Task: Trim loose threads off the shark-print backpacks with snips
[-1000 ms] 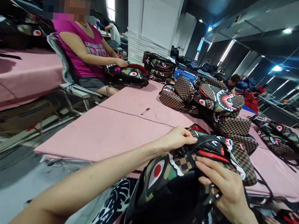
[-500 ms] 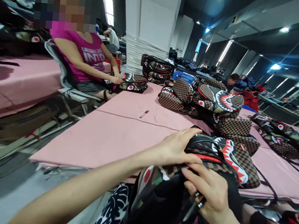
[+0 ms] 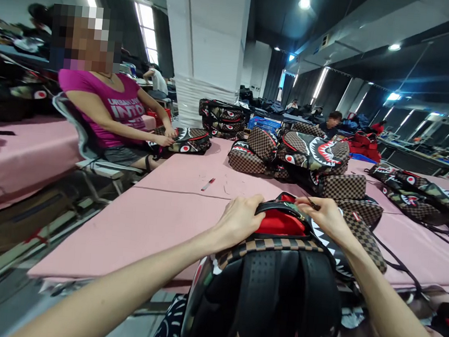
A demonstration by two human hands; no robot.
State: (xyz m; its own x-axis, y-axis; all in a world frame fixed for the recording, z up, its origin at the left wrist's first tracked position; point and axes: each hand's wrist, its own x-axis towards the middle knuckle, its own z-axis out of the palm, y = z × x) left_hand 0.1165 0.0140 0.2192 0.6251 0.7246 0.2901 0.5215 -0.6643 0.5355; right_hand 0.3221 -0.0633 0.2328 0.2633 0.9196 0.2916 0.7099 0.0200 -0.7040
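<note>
An upright backpack (image 3: 268, 298) with black shoulder straps and a brown checked top edge stands in front of me, its back panel facing me. Its top is unzipped, and the red lining (image 3: 282, 223) shows. My left hand (image 3: 239, 217) grips the left rim of the opening, thumb at the lining and fingers over the edge. At the right end of the opening, my right hand (image 3: 326, 217) is closed in a pinch by the zipper edge. A small dark thing pokes out between its fingers; its kind is unclear.
Another checked shark-mouth backpack (image 3: 363, 238) lies just beyond mine. More backpacks (image 3: 312, 152) are piled further back on the pink table (image 3: 156, 225). A red-and-clear pen (image 3: 208, 184) lies left of the pile. Across the table, a person in a magenta shirt (image 3: 116, 101) handles another backpack (image 3: 191, 140).
The backpack has been turned upright, and its top now gapes to show red lining. My right hand has moved up from the back panel to the zipper edge; my left hand has shifted left.
</note>
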